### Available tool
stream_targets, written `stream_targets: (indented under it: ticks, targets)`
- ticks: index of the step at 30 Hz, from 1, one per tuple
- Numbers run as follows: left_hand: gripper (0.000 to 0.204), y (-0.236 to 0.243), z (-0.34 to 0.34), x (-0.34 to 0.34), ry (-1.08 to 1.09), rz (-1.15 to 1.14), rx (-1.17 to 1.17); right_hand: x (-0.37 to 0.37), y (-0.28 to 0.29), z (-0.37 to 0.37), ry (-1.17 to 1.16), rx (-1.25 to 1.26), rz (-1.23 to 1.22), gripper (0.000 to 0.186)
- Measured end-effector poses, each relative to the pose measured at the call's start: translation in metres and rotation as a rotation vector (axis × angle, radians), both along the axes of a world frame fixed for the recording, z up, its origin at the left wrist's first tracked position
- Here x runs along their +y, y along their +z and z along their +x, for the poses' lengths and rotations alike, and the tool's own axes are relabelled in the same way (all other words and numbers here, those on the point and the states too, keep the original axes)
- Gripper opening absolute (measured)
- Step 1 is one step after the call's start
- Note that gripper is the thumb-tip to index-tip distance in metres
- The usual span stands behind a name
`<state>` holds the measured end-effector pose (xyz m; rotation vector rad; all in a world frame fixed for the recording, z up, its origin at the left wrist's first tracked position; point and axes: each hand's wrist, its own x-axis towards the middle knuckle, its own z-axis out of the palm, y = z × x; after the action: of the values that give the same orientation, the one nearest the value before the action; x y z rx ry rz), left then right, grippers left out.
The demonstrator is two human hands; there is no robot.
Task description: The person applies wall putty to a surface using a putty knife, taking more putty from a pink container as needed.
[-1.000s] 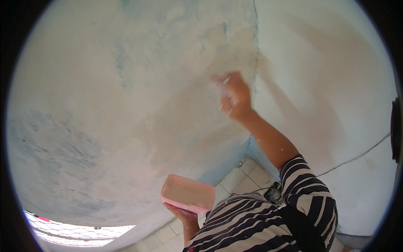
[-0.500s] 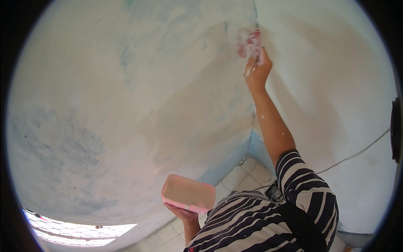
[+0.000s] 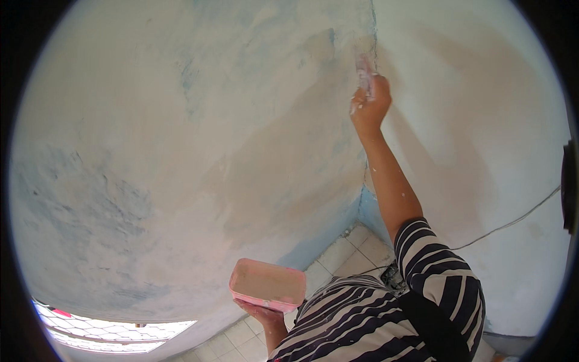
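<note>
My right hand [image 3: 372, 104] is raised, its fingers wrapped round a putty scraper [image 3: 364, 71] that is pinkish, smeared with white and blurred by motion. The scraper is turned nearly edge-on, close to the left wall [image 3: 265, 114] just beside the corner line; whether it touches cannot be made out. White smears mark the fingers and forearm. Low in the picture, my left hand [image 3: 263, 312] supports a pink rectangular tub [image 3: 265, 303] from below, its fingers partly hidden underneath. Smooth beige putty [image 3: 268, 281] fills the tub nearly to the rim.
Patchy beige coating with blue-grey areas covers the left wall; the right wall [image 3: 512, 120] is paler. Tiled floor [image 3: 338, 256] shows below the corner. A thin cable [image 3: 512, 223] runs along the right wall, and a grilled opening [image 3: 114, 330] lies at lower left.
The scraper has turned from showing its broad face to nearly edge-on, and sits slightly lower. My left hand and the tub have dropped a little and shifted slightly left.
</note>
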<state>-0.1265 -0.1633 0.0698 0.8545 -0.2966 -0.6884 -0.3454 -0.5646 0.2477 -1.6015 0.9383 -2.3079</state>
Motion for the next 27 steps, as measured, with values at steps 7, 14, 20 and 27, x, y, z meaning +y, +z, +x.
stream_targets:
  ticks: [7, 14, 20, 27]
  targets:
    - [0.063, 0.007, 0.000, 0.007, -0.014, -0.012, 0.055, 0.056, -0.013, 0.015, -0.080, 0.564, -0.437, 0.022]
    - [0.060, -0.003, 0.009, 0.004, -0.063, -0.011, -0.020, 0.006, 0.002, -0.002, -0.159, 0.209, -0.060, 0.028]
    - [0.060, 0.015, 0.004, 0.010, -0.063, 0.002, 0.059, 0.091, -0.020, 0.039, 0.165, 0.597, -0.497, 0.014]
    - [0.061, 0.004, 0.010, 0.008, -0.097, -0.014, 0.114, 0.033, -0.006, 0.028, -0.225, 0.367, -0.245, 0.013]
